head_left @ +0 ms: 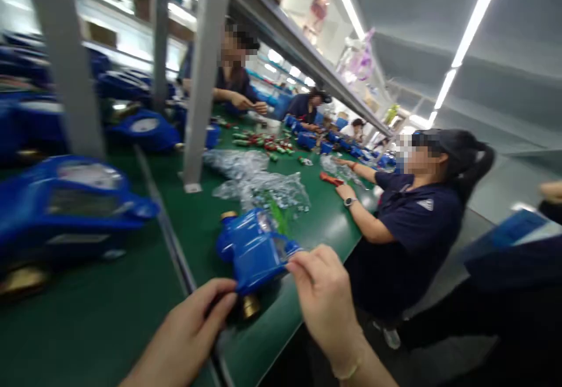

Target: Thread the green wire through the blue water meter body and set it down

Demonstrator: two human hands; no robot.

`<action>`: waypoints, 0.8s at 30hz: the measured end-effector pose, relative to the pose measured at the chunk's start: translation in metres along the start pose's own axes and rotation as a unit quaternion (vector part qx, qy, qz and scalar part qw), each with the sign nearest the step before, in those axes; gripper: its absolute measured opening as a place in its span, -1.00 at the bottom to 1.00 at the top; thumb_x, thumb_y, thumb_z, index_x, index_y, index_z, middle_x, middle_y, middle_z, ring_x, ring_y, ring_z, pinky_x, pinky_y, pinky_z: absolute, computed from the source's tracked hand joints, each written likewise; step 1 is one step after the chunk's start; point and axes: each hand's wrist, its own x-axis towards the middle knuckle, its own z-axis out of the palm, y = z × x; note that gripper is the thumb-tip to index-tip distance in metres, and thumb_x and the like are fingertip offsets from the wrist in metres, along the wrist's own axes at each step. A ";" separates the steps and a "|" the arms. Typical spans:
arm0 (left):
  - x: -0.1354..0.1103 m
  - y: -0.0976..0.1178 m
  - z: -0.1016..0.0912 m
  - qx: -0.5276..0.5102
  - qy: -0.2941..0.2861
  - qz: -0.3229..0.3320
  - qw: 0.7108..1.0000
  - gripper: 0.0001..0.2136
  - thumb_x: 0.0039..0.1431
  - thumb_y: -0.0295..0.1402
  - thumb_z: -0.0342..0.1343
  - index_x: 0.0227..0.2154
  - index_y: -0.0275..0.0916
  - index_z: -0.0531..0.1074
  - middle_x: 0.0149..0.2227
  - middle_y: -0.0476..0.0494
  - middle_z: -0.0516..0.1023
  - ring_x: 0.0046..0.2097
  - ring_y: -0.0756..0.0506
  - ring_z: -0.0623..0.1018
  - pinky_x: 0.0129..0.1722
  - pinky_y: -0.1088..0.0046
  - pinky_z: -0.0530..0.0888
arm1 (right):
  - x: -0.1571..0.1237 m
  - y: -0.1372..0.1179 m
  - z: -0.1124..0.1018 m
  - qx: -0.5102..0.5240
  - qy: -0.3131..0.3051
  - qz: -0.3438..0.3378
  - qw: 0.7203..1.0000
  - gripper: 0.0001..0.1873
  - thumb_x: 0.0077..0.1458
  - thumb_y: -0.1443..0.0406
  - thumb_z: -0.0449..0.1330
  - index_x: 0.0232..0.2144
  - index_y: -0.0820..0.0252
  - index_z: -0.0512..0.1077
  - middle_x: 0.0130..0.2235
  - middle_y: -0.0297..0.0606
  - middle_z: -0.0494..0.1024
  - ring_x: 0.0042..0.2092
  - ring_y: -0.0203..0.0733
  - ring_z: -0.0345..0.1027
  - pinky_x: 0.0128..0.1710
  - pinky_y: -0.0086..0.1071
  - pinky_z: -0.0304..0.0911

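A blue water meter (254, 252) with brass threaded ends lies tilted near the front edge of the green bench. My left hand (193, 322) pinches its near lower corner, close to one brass end. The fingers of my right hand (322, 293) are closed on the small projecting tab at its right side. Just behind the meter is a heap of clear plastic bags (272, 185) with some green showing among it. Another blue meter (79, 199), blurred, sits at the left with a brass end low down.
A metal strip (169, 240) runs across the green bench (132, 311), and a grey post (202, 82) rises behind it. Small red and green parts (263, 141) lie farther back. One co-worker (413, 217) at the right has a hand by a red tool (330, 180); others work beyond.
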 end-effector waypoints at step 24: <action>-0.019 0.008 -0.005 -0.064 -0.033 -0.034 0.997 -0.78 0.23 -0.29 -0.14 -0.18 -0.19 0.35 -0.22 -0.07 0.47 -0.20 -0.06 0.46 -0.18 0.43 0.41 | -0.002 -0.006 0.005 -0.025 -0.091 -0.083 0.992 -0.84 0.16 0.29 0.06 -0.31 0.17 0.44 -0.41 -0.28 0.37 -0.34 -0.24 0.24 -0.27 -0.34 0.19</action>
